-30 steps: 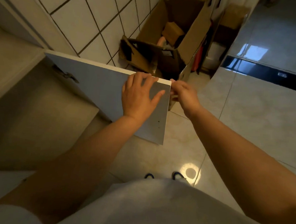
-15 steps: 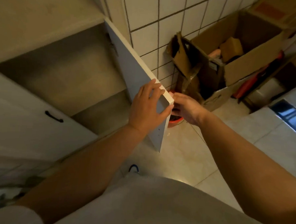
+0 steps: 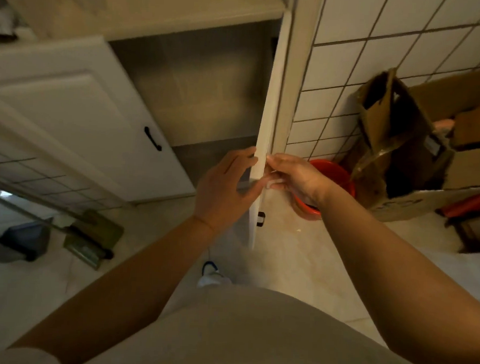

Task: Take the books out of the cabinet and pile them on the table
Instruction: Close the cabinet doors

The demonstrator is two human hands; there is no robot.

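Cardboard boxes [image 3: 440, 153] and red bowl [image 3: 331, 175] crowd beside open cabinet door [image 3: 267, 122].

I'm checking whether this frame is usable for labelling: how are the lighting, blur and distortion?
Head view: dim, warm light; the open cabinet interior is shadowed and smeared, no books discernible. Motion blur softens the door edge and both hands; wide-angle bending curves the tiled wall.

Bucket [image 3: 329, 172] right of door [image 3: 267, 122], boxes [image 3: 429, 152] beyond
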